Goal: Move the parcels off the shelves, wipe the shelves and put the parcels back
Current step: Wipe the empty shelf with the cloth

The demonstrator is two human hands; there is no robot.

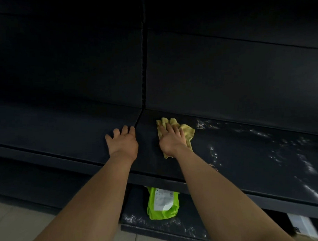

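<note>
So, only the head view to go on, looking down at a dark shelf (246,153) with both bare arms stretched out over it. The right hand (171,139) lies flat on a yellow-green cloth (188,132), fingers fairly straight and pressing down. That grip is open, pushing the cloth rather than clutching it. The left hand (123,141) rests on the shelf just left of the seam below the slotted upright (143,66), fingers spread, grip open, holding nothing, well clear of the cloth. Shiny wet streaks (263,134) run off to the right of the cloth, so I'd guess we're mid-wipe. A green parcel (163,204) with a white label sits on the lower shelf (158,226), right under the front edge of the one being wiped, and something pale, maybe another parcel (300,225), shows at the bottom right, too blurry to call. What could go wrong: with that much water about, drips could run over the front lip onto the green parcel and soak its label. The cloth is bunched up, so it may just smear the water around. Parcels put back on a wet shelf would sit in it. A braced palm could also skid if it lands on a wet patch.
</note>
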